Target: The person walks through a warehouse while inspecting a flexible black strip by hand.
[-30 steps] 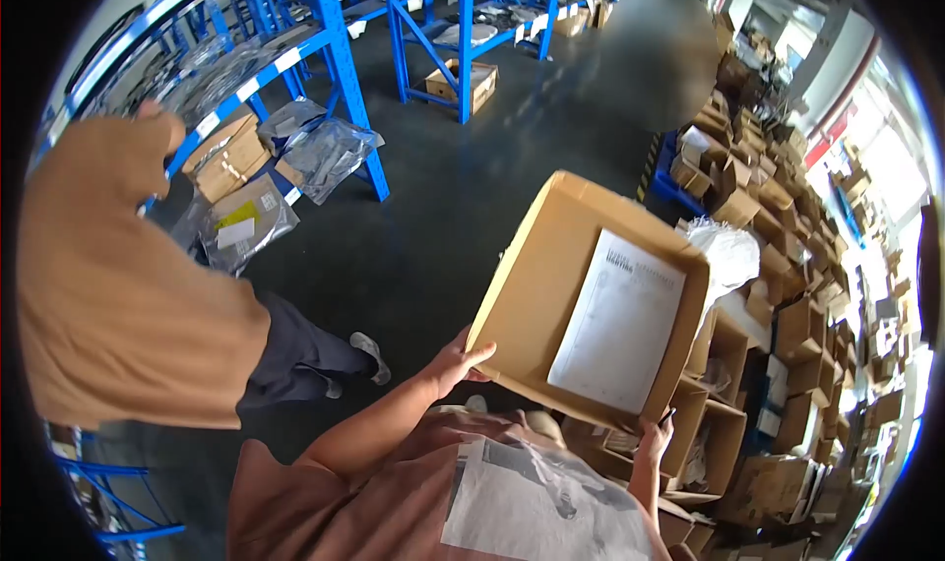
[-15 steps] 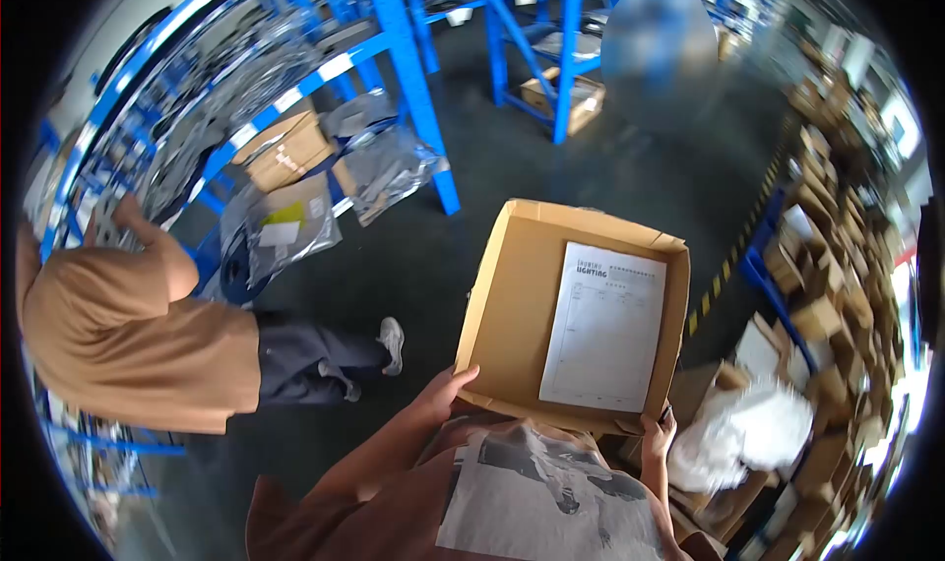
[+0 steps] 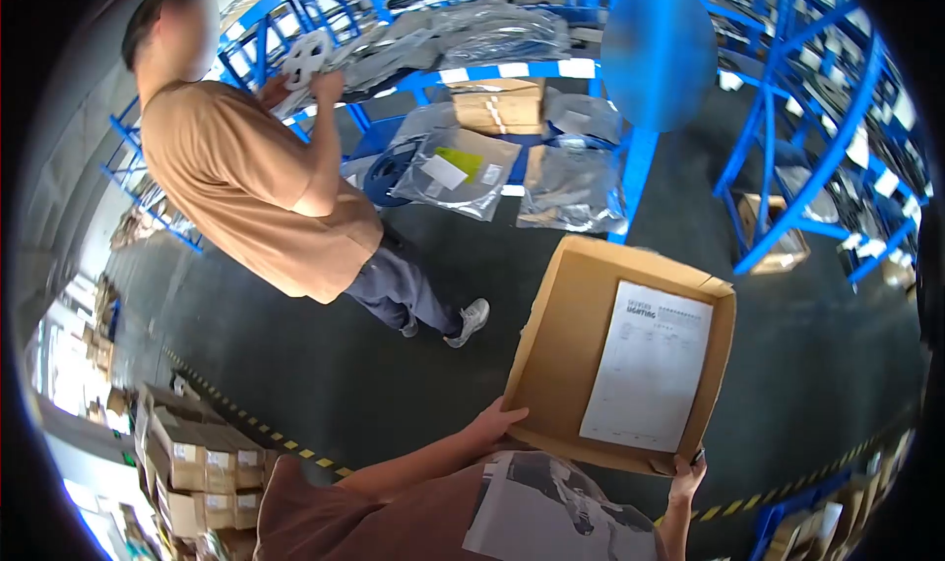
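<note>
I hold a shallow, open cardboard box [image 3: 551, 364] in front of my body, tilted so its inside faces me. A printed paper sheet [image 3: 648, 364] with a "LIGHTING" heading lies on the box's bottom, towards the right side. My left hand [image 3: 495, 423] grips the near left corner, thumb over the rim. At the near right corner my right hand [image 3: 687, 477] holds the rim, and a small dark object shows by its fingers; I cannot make out what it is.
A person in a tan shirt [image 3: 246, 187] stands at left by a blue shelf [image 3: 472, 72], handling a white part with holes [image 3: 307, 59]. Plastic-wrapped packages [image 3: 458, 172] lie on the lower shelf. Stacked cartons [image 3: 202, 463] stand at lower left, beside a yellow-black floor line [image 3: 266, 428].
My view has swung left, bringing the shelf and the other person further into sight. The box stays in both my hands, now lower and further right in view.
</note>
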### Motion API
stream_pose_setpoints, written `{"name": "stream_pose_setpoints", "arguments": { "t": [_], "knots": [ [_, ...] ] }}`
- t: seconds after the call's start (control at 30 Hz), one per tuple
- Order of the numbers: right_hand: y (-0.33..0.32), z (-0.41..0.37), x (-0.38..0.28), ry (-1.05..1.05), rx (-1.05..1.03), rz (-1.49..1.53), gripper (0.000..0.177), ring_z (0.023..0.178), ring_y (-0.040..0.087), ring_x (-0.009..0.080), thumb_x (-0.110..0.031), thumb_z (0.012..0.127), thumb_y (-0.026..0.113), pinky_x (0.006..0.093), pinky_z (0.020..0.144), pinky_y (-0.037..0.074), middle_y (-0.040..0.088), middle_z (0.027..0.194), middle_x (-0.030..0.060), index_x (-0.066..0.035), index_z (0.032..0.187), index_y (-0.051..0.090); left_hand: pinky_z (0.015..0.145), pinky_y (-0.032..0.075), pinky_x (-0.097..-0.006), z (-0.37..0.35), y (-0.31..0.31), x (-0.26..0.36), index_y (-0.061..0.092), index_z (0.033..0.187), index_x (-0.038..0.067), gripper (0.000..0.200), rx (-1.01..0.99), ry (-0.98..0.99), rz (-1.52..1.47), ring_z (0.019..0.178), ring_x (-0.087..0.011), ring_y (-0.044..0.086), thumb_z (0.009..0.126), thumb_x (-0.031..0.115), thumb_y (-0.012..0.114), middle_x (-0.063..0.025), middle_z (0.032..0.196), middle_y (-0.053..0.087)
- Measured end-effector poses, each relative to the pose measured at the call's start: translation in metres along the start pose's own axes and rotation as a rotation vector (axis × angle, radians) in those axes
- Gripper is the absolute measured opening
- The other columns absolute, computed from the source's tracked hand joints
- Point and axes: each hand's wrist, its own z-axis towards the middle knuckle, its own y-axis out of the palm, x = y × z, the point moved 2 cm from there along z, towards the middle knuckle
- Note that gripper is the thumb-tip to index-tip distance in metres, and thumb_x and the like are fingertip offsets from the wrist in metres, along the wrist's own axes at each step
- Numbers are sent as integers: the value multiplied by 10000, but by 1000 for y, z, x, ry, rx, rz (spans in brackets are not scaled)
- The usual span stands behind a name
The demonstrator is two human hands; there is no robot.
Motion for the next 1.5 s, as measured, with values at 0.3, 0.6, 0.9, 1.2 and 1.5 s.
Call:
{"name": "stream_pose_setpoints", "arguments": {
  "t": [0.3,0.6,0.9,1.2,1.5],
  "knots": [
    [50,146,-65,-96,-45,-195,468,832,524,126,-62,694,532,257,759,423,577,962,41,54,1147,516,911,425,-394,126,0,78,366,1316,73,492,122,205,59,1129,-245,471,877,201,547,-98,1243,474],
    [30,262,-90,-58,-61,-28,407,866,529,166,-41,699,516,288,791,415,559,966,45,33,1100,522,794,483,-326,189,87,170,404,1284,60,538,323,541,703,968,-214,578,824,259,602,-140,1127,565],
    [56,401,-103,-78,-449,-247,430,825,518,143,-6,672,477,253,756,416,568,933,46,58,1094,523,896,436,-349,182,93,101,388,1279,34,579,717,386,563,1057,-283,558,807,277,620,-179,1137,568],
    [100,446,-87,55,-668,-201,429,818,505,135,-19,670,511,252,745,416,572,919,55,49,1093,540,907,434,-344,150,134,96,404,1273,39,541,978,472,315,1081,-277,543,815,242,609,-166,1152,561],
    [136,441,-104,24,-827,-435,419,834,520,116,-10,700,509,238,767,411,589,923,30,25,1115,552,899,439,-347,149,130,41,425,1251,62,503,1097,400,121,1057,-267,556,815,240,603,-151,1124,576]
  ]
}}
